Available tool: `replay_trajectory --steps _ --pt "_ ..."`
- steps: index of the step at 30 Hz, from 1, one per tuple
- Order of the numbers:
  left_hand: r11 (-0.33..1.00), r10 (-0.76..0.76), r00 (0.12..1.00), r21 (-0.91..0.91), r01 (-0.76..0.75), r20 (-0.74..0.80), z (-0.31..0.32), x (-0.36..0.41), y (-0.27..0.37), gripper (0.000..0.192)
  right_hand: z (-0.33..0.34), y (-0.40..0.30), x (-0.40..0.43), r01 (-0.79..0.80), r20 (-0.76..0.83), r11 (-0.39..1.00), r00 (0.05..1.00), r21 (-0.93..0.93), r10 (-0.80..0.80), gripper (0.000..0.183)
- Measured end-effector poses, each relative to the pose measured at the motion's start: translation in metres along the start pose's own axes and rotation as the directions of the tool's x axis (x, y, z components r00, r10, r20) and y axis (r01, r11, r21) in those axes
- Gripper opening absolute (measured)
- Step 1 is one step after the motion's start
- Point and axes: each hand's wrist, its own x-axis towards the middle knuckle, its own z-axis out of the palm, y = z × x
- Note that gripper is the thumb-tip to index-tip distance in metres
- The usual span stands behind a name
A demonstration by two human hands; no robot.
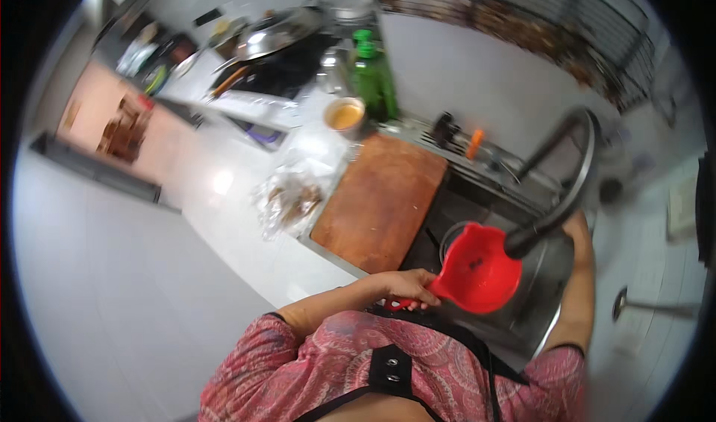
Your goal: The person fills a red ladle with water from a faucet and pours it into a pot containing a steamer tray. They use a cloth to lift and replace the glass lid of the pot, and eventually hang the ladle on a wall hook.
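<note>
My left hand (pixel 413 289) grips the handle of a red plastic dipper (pixel 484 271), which is held over the dark sink (pixel 531 310). The head of the black gooseneck faucet (pixel 523 240) hangs above the dipper's rim. A few small dark spots show inside the dipper; whether water is in it I cannot tell. My right hand (pixel 575 223) reaches behind the faucet's neck at the sink's far right, its fingers mostly hidden. A round vessel partly shows in the sink behind the dipper.
A wooden cutting board (pixel 383 204) lies across the sink's left part. Beside it are a plastic bag (pixel 293 198) with brown contents, a cup of orange-yellow stuff (pixel 344 114) and a green pump bottle (pixel 373 81). A lidded wok (pixel 285 33) stands on the stove; a ladle (pixel 643 307) is at right.
</note>
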Motion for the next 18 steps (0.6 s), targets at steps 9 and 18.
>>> replay_trajectory --steps 9,18 --pt "1.000 0.005 1.000 -0.029 -0.006 -0.015 0.012 0.001 0.008 0.022 -0.032 0.001 0.006 -0.013 0.121 0.977 0.992 -0.211 0.039 0.038" --pt "0.996 0.011 1.000 -0.089 -0.013 -0.025 0.014 0.013 0.000 0.017 -0.032 -0.042 -0.033 -0.008 -0.139 0.928 0.989 -0.374 -0.048 0.047"
